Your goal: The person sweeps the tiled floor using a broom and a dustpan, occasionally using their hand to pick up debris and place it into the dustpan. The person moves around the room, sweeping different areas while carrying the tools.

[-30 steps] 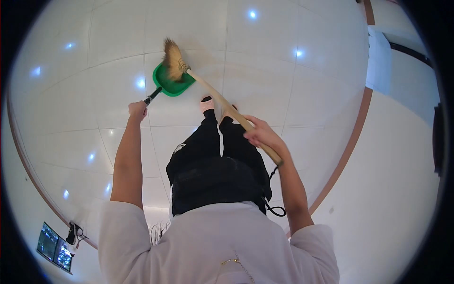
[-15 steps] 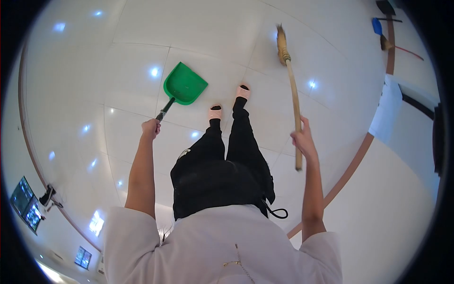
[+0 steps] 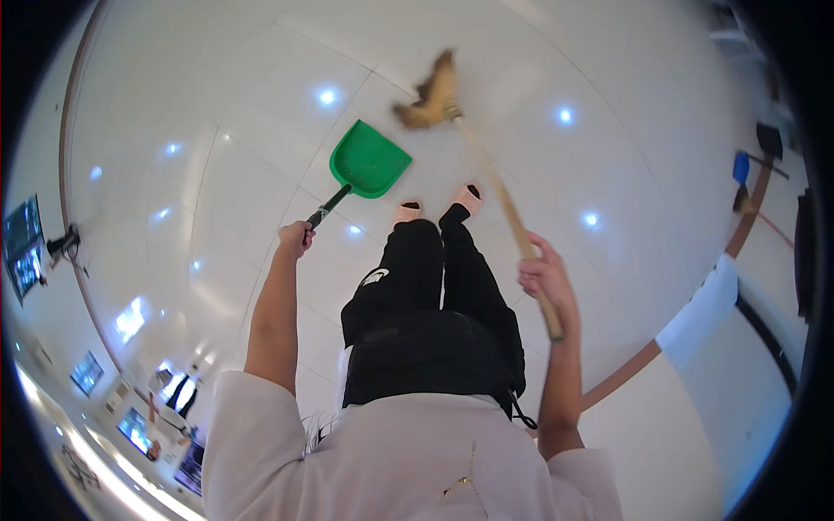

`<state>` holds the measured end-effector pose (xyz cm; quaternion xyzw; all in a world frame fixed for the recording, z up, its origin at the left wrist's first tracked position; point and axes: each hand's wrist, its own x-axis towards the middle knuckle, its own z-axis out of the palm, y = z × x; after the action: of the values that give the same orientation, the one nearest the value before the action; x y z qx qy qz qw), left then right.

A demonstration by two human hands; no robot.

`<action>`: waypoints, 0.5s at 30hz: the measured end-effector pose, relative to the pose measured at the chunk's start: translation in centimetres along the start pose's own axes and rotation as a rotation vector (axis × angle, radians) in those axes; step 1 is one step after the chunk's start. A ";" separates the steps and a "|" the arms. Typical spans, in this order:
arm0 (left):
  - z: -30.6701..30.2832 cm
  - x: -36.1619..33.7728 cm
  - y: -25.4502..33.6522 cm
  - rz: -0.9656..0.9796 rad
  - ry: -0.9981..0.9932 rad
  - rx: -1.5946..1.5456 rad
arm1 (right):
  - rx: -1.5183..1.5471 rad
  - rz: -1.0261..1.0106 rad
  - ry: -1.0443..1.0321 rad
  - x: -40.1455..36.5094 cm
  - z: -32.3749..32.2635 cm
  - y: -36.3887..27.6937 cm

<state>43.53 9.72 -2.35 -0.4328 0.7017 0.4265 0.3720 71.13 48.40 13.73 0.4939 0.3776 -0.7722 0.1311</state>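
Observation:
My left hand (image 3: 297, 237) is closed round the dark handle of a green dustpan (image 3: 369, 160), which lies on the floor with its wide edge facing up and right. A broom (image 3: 437, 94) with tan bristles and a long wooden handle is in my right hand (image 3: 546, 271), fingers wrapped near the handle's lower end. The bristles are spread and slightly blurred, above and right of the dustpan and apart from it. A few small specks show inside the pan.
Pale tiled floor (image 3: 234, 104) reflects ceiling lights. A blue dustpan (image 3: 740, 167) and another broom (image 3: 744, 201) are by the right wall. At the left wall stands a dark object (image 3: 62, 243). Another person (image 3: 181, 392) is far off at lower left.
The broom head has swung left toward the dustpan, and its bristles have spread. My view has turned, and the dustpan appears a little further right.

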 end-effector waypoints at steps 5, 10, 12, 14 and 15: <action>-1.5 0.5 -0.4 -0.072 0.003 -0.164 | -0.462 -0.164 0.096 3.5 0.3 -8.0; -1.8 2.3 -0.7 -0.185 -0.013 -0.337 | -0.993 -0.282 0.194 13.8 5.6 -13.1; -1.9 3.9 -1.3 -0.238 -0.055 -0.442 | -1.024 -0.291 0.145 16.5 8.2 -14.1; -1.9 3.2 -1.8 -0.272 -0.050 -0.498 | -1.063 -0.290 0.089 17.8 9.2 -13.0; -1.7 3.2 -1.3 -0.284 -0.057 -0.541 | -1.131 -0.356 0.049 19.1 9.5 -11.9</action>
<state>43.37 6.91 -4.94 -0.5977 0.4844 0.5535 0.3190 48.86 52.97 4.88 0.2939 0.8106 -0.4495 0.2336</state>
